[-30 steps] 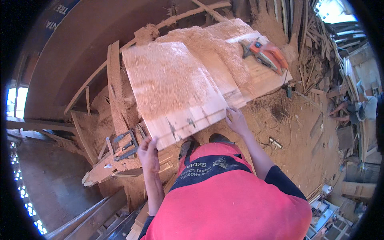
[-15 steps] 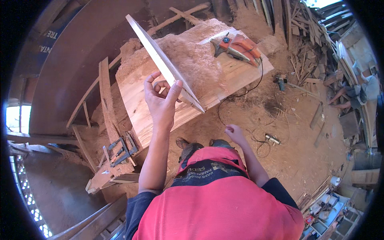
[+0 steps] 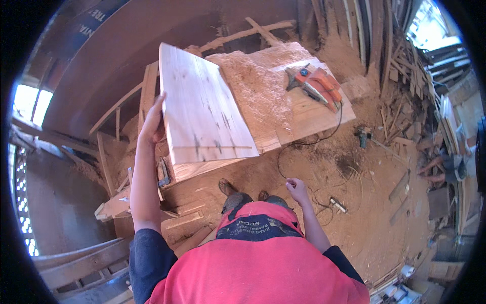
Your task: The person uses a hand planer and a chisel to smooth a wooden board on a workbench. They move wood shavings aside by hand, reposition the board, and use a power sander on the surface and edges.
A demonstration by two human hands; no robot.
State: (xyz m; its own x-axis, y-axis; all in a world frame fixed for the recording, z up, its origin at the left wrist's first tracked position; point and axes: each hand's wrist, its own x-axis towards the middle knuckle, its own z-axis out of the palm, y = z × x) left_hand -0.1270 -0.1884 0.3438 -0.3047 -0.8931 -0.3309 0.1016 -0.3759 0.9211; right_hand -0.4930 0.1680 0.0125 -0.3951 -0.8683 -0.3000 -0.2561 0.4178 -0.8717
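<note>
Board, wooden (image 3: 205, 109), swung from edge-on to tilted above the left end of the surface (image 3: 321, 120), so its streaked face now shows bare; my left hand (image 3: 153, 121) gripping its left edge, my right (image 3: 297, 190) curled in, apparently empty.

- Holding left arm (image 3: 145, 190) forward and out to the left of torso (image 3: 258, 268); nearly straight, just slightly bent at the elbow.
- Clasping with left grip (image 3: 153, 119), palm turned inward, fingers pointing forward; partly hidden, so unable to make out every finger.
- Holding right arm (image 3: 315, 228) lower and closer to the body, angled inward from the elbow.
- Carrying right grip (image 3: 297, 190) empty, in front of the right side of the torso, with fingers bent inward; too small to tell whether thumb meets fingertips.
- Standing with feet (image 3: 226, 186) apart, visible beyond the torso.
</note>
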